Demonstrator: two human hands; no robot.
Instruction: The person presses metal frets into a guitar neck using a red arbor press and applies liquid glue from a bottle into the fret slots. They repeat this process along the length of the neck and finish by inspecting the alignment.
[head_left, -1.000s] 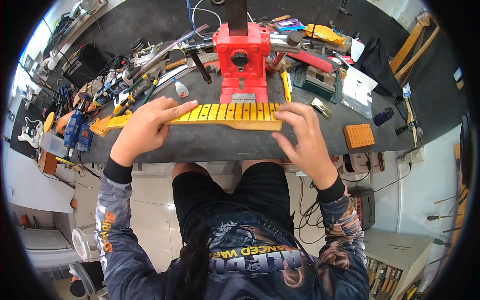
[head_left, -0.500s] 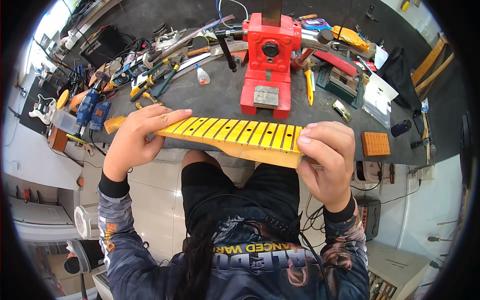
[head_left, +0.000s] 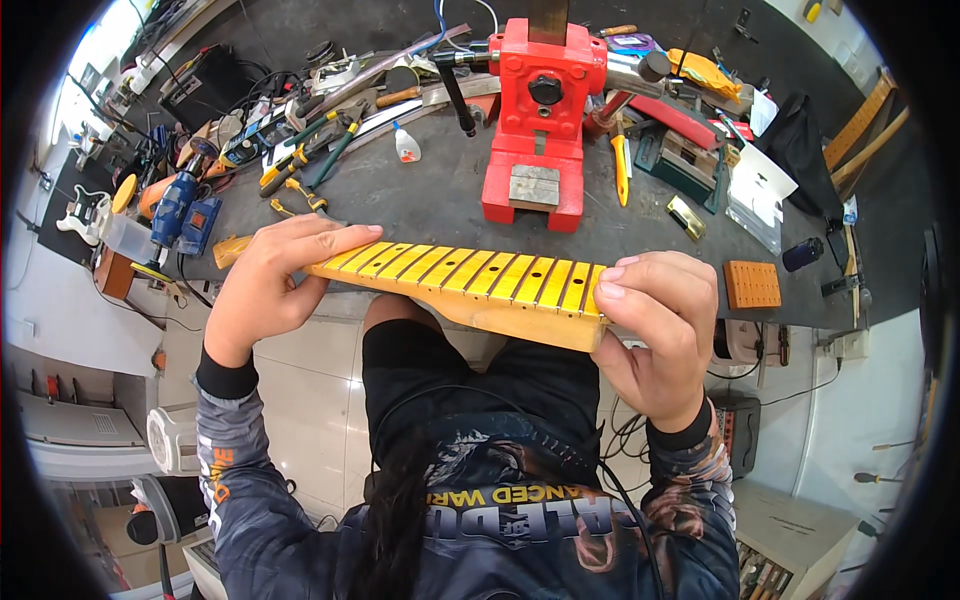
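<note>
A yellow guitar neck (head_left: 470, 275) with dark dots and metal frets lies crosswise between my two hands, in front of the bench's near edge. My left hand (head_left: 275, 280) is closed around it toward the headstock, fingers over the fretboard and thumb at the near side. At the wide heel end, my right hand (head_left: 665, 325) pinches it, fingers on the fretboard and thumb by the heel. The headstock's tip shows left of my left hand. The fretboard faces up, and the pale wooden side of the neck is turned toward me.
A red arbor press (head_left: 535, 130) stands on the dark bench (head_left: 400, 205) beyond the neck. Pliers (head_left: 335, 150), a small white glue bottle (head_left: 406, 143) and a blue tool (head_left: 175, 210) lie leftward. Rightward are a yellow knife (head_left: 621, 172), a vise (head_left: 685, 165) and a drilled wooden block (head_left: 752, 286).
The neck has tilted slightly, its heel end lower and more of its wooden side showing. Both hands keep their hold. The view has shifted a little.
</note>
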